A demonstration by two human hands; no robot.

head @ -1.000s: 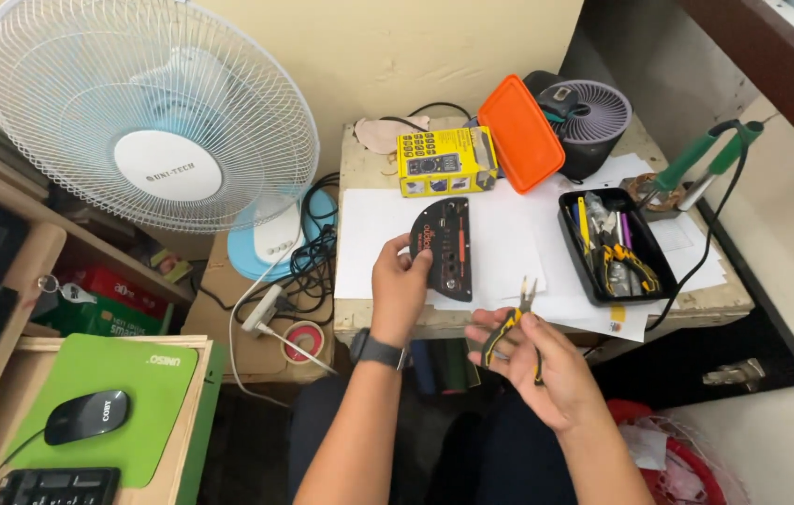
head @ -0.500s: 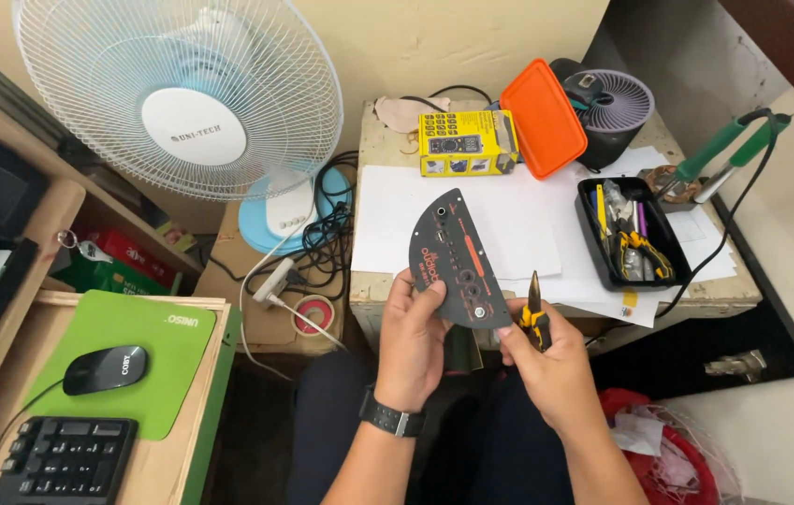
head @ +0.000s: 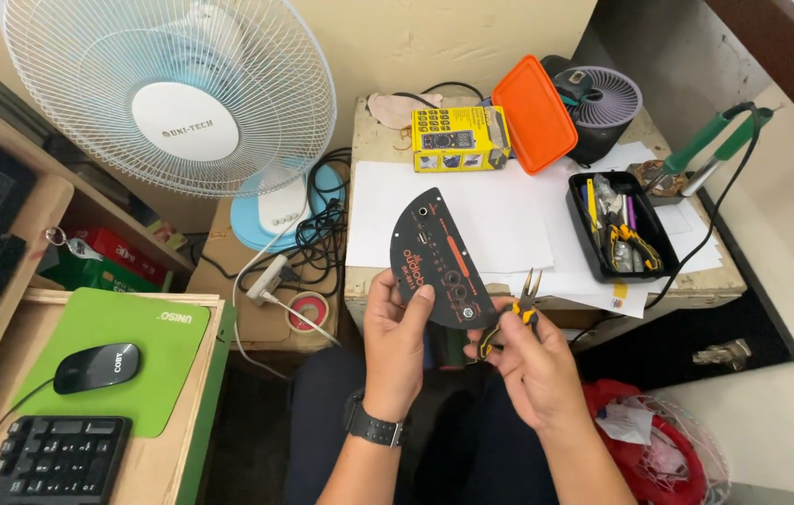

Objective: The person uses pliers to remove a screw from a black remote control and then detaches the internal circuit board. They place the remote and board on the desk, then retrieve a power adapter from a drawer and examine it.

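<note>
My left hand [head: 395, 339] grips a black semicircular control panel [head: 438, 257] with orange markings, small knobs and sockets, held upright over my lap in front of the small table [head: 373, 140]. My right hand [head: 532, 365] holds needle-nose pliers [head: 517, 313] with orange-and-black handles, tips pointing up, right beside the panel's lower right corner. A black watch sits on my left wrist.
White paper sheets [head: 453, 220] cover the table. On it stand a yellow multimeter box [head: 460, 138], an orange lid [head: 534, 112], a black tool tray [head: 619, 227], a small desk fan [head: 603, 108] and a green soldering iron [head: 710, 145]. A large white fan [head: 177, 93] stands left, beside a mouse [head: 97, 367] and keyboard [head: 55, 463].
My left hand lifted the panel off the table and brought it toward me. My right hand with the pliers rose up next to the panel.
</note>
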